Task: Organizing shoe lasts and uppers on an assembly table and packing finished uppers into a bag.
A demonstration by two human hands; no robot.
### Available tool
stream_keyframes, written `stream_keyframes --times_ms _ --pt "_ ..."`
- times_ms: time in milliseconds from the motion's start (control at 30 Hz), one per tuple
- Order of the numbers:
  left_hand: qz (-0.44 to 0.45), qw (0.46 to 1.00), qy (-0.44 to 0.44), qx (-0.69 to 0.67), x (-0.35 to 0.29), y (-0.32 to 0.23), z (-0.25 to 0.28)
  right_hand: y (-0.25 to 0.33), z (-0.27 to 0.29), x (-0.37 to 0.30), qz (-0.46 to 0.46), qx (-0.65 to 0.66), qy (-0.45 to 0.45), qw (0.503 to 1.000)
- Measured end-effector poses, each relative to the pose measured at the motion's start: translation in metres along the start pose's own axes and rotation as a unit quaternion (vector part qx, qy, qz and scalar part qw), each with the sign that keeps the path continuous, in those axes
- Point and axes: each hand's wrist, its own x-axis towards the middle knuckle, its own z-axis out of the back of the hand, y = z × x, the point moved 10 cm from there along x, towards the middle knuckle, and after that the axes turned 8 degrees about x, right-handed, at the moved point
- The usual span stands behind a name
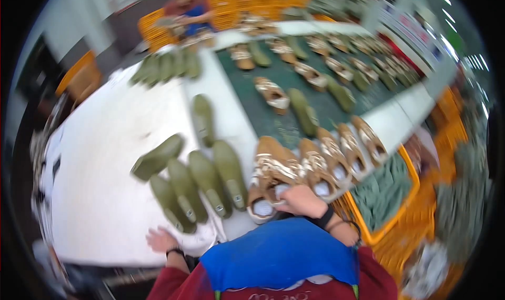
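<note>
My right hand (304, 201) grips the heel end of a tan lace-up shoe (272, 158), which is raised over the others in its row. Another tan shoe (260, 205) lies right beside it, with more tan shoes (317, 171) lined up to the right, pale stuffing in their openings. My left hand (161, 240) rests on the white tabletop (105, 195) with fingers spread, holding nothing. Just beyond it lie several olive-green shoe lasts (209, 184), most side by side, one last (158, 157) lying at an angle.
A green conveyor belt (236, 89) carries tan shoes and green lasts in pairs. More lasts (165, 68) stand at the table's far end, near a person in a blue apron (194, 18). At right, a yellow crate (386, 195) holds grey-green pieces.
</note>
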Motion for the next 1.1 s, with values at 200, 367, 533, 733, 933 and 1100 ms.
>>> stream_keyframes --times_ms 200,367,533,733,933,1100 --pt "0.067 0.986 0.14 -0.055 -0.008 -0.003 0.04 0.011 0.005 0.002 0.024 -0.013 0.019 0.999" --pt "0.075 0.986 0.133 -0.066 -0.008 0.0 0.037 0.009 0.001 0.003 0.019 -0.022 0.027 0.999" --pt "0.08 0.986 0.128 -0.073 -0.007 0.0 0.035 0.01 0.001 0.003 0.024 -0.028 0.028 0.999" --pt "0.085 0.985 0.128 -0.082 -0.007 0.001 0.038 0.012 0.002 0.004 0.02 -0.036 0.038 0.998" --pt "0.075 0.985 0.133 -0.076 -0.007 -0.001 0.037 0.01 0.001 0.005 0.019 -0.027 0.043 0.999" --pt "0.08 0.984 0.137 -0.077 -0.008 -0.001 0.037 0.007 0.0 0.005 0.021 -0.014 0.04 0.999"
